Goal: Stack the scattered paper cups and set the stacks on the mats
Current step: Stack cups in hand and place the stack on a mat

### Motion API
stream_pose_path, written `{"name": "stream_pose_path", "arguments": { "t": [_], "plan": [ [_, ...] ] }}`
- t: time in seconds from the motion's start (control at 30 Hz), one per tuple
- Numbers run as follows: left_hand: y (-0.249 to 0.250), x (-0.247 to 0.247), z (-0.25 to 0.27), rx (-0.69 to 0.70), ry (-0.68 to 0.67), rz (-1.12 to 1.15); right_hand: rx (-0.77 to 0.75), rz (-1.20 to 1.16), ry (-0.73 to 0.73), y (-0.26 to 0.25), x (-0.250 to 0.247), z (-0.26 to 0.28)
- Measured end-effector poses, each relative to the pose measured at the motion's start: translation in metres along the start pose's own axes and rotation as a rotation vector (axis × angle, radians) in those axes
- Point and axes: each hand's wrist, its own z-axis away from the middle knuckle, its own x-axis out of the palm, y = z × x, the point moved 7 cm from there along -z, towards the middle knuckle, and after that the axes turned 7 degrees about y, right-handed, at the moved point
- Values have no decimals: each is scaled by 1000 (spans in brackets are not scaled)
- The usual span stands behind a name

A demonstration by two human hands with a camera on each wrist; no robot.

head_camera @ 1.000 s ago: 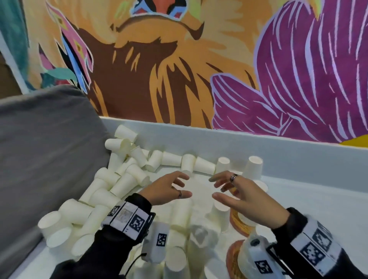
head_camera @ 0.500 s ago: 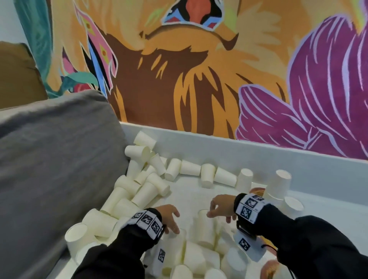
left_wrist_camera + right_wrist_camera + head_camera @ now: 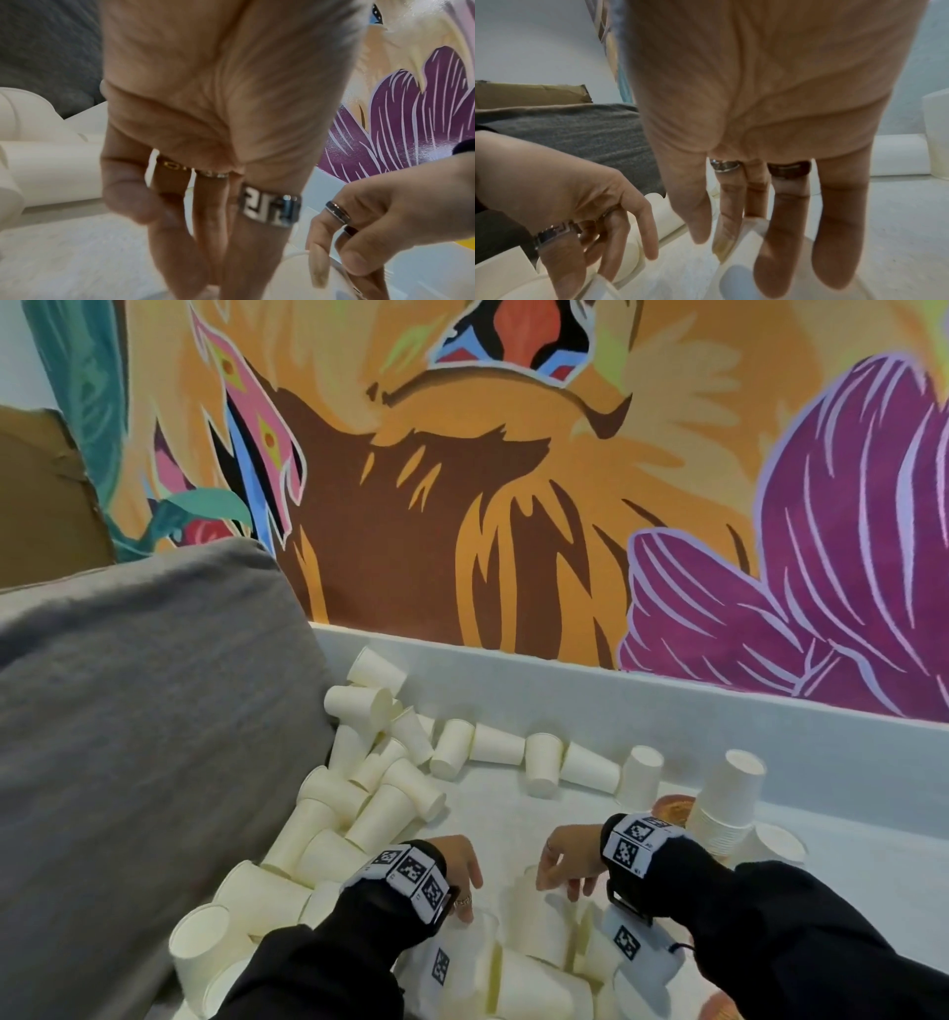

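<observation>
Several cream paper cups lie scattered over the white table, heaped at the left and in front of me. My left hand reaches down into the near heap, and its fingers pinch the rim of a cup. Beside it my right hand points down over another cup; thumb and forefinger pinch its rim. An upside-down stack of cups stands on a round orange mat to the right.
A grey cushion bounds the table on the left. A low white ledge and a painted wall close off the back. A second orange mat shows at the bottom right edge. A row of lying cups runs along the ledge.
Both hands have dropped from hovering with spread fingers down into the near heap, and each now has a cup's rim. The head view has tilted upward and left.
</observation>
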Motion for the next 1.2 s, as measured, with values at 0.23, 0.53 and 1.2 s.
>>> {"name": "stream_pose_path", "arguments": {
  "t": [0.23,0.53,1.2],
  "plan": [
    [2,-4,5,15,2,7,-147,-93,260,-7,-34,10],
    [3,-54,39,125,252,219,-370,-423,832,-22,-95,61],
    [-24,-137,136,422,996,1154,-594,-382,714,-124,-82,94]
  ]
}}
